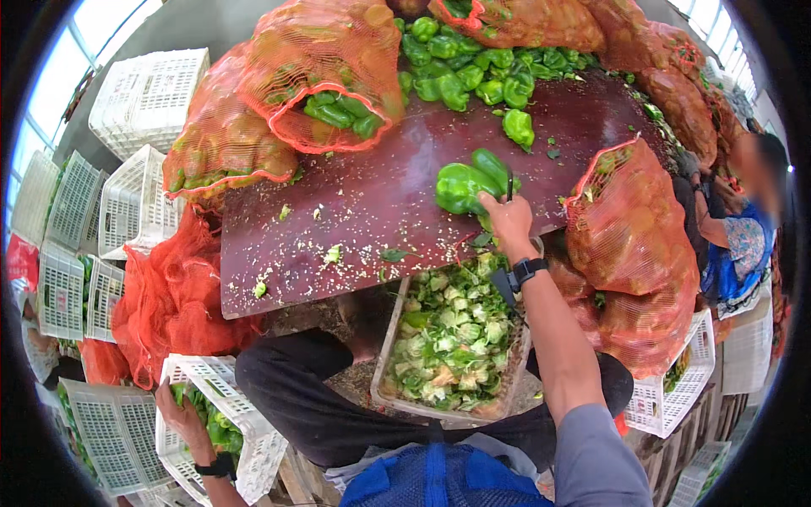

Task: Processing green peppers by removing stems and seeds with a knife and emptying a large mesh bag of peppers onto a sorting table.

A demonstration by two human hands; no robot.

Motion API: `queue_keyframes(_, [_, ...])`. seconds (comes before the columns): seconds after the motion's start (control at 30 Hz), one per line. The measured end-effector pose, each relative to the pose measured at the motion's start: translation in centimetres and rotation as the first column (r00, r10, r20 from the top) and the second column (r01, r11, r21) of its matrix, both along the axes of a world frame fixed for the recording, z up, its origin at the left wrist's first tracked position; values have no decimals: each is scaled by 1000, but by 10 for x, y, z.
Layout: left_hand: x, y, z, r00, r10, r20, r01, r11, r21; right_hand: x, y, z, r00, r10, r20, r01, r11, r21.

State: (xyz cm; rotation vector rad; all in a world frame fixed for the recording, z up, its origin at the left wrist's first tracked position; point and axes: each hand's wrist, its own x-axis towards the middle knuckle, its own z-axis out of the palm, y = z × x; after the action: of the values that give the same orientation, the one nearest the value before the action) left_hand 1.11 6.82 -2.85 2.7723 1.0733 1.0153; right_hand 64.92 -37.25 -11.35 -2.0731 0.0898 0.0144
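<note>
My right hand (508, 221) is closed around a thin dark tool (509, 182), whose upright end shows above the fingers; the rest is hidden. Right beside it on the dark red table lie a large green bell pepper (460, 188) and a second, narrower green pepper (488, 166). My left hand (182, 420) reaches down at the left side of a white plastic crate (262, 422), next to green peppers (221, 431) inside. Its fingers look stretched out, with nothing seen gripped. Below my right wrist stands a bin (382, 372) of chopped pepper cores and leaves (460, 325).
Green peppers (456, 72) are heaped at the table's (363, 228) far side. Full red mesh sacks (338, 51) stand around it, another sack (634, 245) at the right. Empty red mesh (173, 296) and stacked white crates (148, 93) are at left. A person (743, 228) sits at right.
</note>
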Motion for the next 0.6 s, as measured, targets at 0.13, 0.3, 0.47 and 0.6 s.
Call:
queue_keyframes(0.13, [-41,8,-17,794,374,-479,-418,908,17,-1,12,-26,981,-24,194,29,999,-22])
queue_keyframes(0.3, [-8,5,-14,869,310,-385,-288,951,114,-13,20,-28,947,124,297,-90,988,-126])
queue_keyframes(0.47, [156,-39,22,987,-68,-147,57,995,-80,9,30,-31,976,-9,216,-8,997,81])
queue_keyframes(0.6, [304,-96,33,896,-426,-126,391,890,-233,15,28,-16,998,-63,10,57,952,301])
